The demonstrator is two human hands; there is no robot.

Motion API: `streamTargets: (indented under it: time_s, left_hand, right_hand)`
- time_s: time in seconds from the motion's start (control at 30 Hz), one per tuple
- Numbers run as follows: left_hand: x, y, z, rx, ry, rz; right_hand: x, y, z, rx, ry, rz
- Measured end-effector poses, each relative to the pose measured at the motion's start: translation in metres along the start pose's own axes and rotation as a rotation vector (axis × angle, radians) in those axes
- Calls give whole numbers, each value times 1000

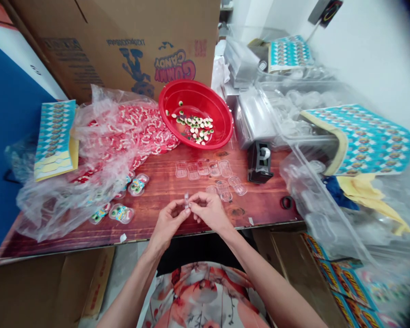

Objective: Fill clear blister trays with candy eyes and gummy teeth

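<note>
With the hands as the centre of the dial and 12 straight ahead, the left hand (169,221) and the right hand (210,212) meet above the near edge of the table (160,171), each narrowed to a pinch. Between their fingertips they hold a small clear piece (186,199), upright at the very centre; it is too small to tell more. Just beyond, from 12 to 2 o'clock, lie clear shells (193,171), five in a row and three nearer the right hand. Farther off at 12 stands a red bowl (196,145) with green-and-white sweets (198,124) on its bottom, and behind it, toward 11, a carton (99,50). At 10 to 11 spreads a clear bag (59,212) with red-and-white sweets (136,123); blue cards (54,134) rest against its outer side at 10. Filled packs (121,212) lie between bag and left hand, at 9 to 10. A tape dispenser (260,161) stands at 2 and a dark ring (286,202) lies at 3. Beyond these, at 2 to 3, is a clear bin (331,200), with a yellow cloth (372,196) hanging over its contents.
</note>
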State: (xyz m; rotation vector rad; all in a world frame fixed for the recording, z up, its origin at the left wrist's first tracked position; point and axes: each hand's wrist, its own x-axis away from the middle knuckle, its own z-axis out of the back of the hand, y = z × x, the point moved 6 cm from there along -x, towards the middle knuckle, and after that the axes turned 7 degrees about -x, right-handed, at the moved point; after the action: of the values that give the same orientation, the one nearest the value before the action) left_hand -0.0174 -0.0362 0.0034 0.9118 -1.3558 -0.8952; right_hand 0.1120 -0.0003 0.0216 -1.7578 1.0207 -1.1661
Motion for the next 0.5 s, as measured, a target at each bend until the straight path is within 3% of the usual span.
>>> streamTargets:
  time_s: [0.27,0.37,0.5]
  left_hand:
    - [-2,-17,14,97,31,161]
    - [-8,-16,15,42,8,180]
    - [-20,-14,12,-103,-45,153]
  right_hand:
    - [-8,10,16,74,80,-2]
    - [-17,14,21,339,157,23]
    - [-21,5,22,765,250,170]
